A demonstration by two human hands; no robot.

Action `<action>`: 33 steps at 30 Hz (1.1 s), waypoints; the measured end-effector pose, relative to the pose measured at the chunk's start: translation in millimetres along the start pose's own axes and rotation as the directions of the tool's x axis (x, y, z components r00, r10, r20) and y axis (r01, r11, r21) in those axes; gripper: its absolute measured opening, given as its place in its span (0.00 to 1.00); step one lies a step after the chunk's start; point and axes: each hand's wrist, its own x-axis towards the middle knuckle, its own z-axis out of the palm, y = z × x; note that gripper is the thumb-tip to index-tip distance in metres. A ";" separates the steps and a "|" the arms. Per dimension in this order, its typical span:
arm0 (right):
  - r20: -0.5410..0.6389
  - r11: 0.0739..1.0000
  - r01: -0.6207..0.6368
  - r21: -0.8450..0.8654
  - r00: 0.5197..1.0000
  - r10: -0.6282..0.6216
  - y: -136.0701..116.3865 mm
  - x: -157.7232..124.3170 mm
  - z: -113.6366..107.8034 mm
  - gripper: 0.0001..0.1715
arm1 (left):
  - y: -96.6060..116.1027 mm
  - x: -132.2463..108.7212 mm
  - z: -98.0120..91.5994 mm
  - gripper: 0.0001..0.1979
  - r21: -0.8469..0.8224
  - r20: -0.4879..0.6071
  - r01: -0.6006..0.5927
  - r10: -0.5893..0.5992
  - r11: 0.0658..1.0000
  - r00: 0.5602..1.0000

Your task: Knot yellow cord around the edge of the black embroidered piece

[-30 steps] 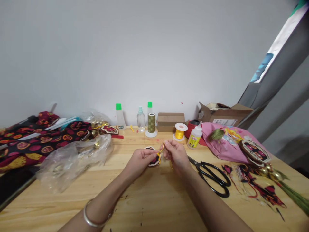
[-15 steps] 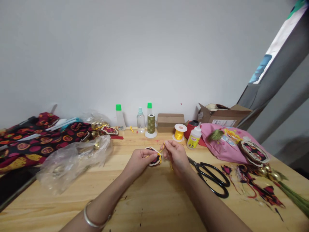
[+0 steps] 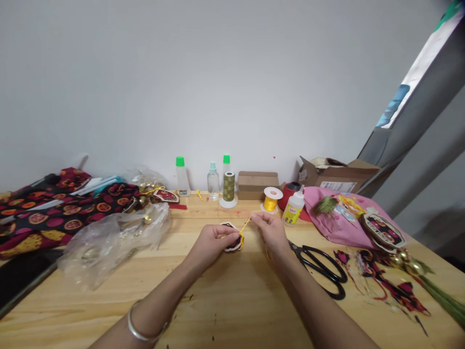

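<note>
In the middle of the table, my left hand [image 3: 214,241] pinches a small dark patterned piece with a pale border [image 3: 231,247], its edge partly under my fingers. A yellow cord [image 3: 245,226] runs from this piece up to the right. My right hand [image 3: 271,233] is closed on the cord's upper end, fingertips pinched, and the stretch between both hands looks straight. More cord hangs by the right palm, mostly hidden. Just behind my right hand stands a spool of yellow cord [image 3: 270,203]. Black-handled scissors [image 3: 323,269] lie beside my right forearm.
Along the wall stand a green thread spool [image 3: 228,188], green-capped bottles [image 3: 182,179], a glue bottle [image 3: 293,208] and a cardboard box [image 3: 257,185]. A plastic bag [image 3: 112,249] and patterned fabric [image 3: 72,208] lie left. On the right are a pink bag [image 3: 327,225] and fabric scraps [image 3: 385,281].
My right hand has moved slightly right, away from the patterned piece, drawing the yellow cord straighter. My left hand keeps its pinch in nearly the same place.
</note>
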 end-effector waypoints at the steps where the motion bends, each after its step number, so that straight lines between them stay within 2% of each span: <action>1: 0.027 1.000 -0.015 -0.003 1.000 0.015 -1.1 -0.6 0.4 0.10 | 0.5 0.0 0.0 0.13 -0.004 -0.007 -0.006 0.006 1.000 1.000; 4: 0.110 0.996 -0.082 -0.026 0.990 0.085 -3.9 -5.0 3.6 0.11 | 1.9 -0.4 -0.2 0.12 -0.019 -0.012 -0.042 0.042 0.999 0.999; 8: 0.164 0.987 -0.155 -0.053 0.973 0.161 -4.1 -10.2 7.2 0.12 | 2.1 -0.7 -0.9 0.13 -0.040 0.024 -0.061 0.062 0.997 0.998; 12: 0.207 0.968 -0.241 0.063 0.952 0.224 -3.5 -10.2 4.7 0.15 | 1.3 -0.2 -1.6 0.14 -0.021 0.025 -0.068 0.068 0.997 0.997; 17: 0.414 0.862 -0.410 0.299 0.869 0.270 -7.1 -9.1 -0.8 0.14 | -0.1 1.5 -1.3 0.13 -0.023 0.021 -0.065 0.066 0.998 0.998; 22: 0.543 0.717 -0.561 0.414 0.784 0.301 -12.1 -7.8 -4.2 0.11 | -1.3 2.5 -0.4 0.13 -0.031 0.022 -0.070 0.071 0.997 0.997; 24: 0.559 0.680 -0.584 0.443 0.773 0.300 -12.0 -6.3 -5.0 0.08 | -1.2 2.3 -0.2 0.12 -0.026 0.016 -0.079 0.079 0.997 0.997; 31: 0.454 0.647 -0.586 0.488 0.803 0.385 -3.1 -1.5 -5.4 0.04 | -1.0 1.4 0.6 0.10 0.036 0.004 -0.094 0.094 0.995 0.996; 33: 0.464 0.640 -0.586 0.497 0.803 0.375 -3.1 -1.6 -5.7 0.04 | -0.6 1.4 0.9 0.10 0.030 0.004 -0.090 0.090 0.996 0.996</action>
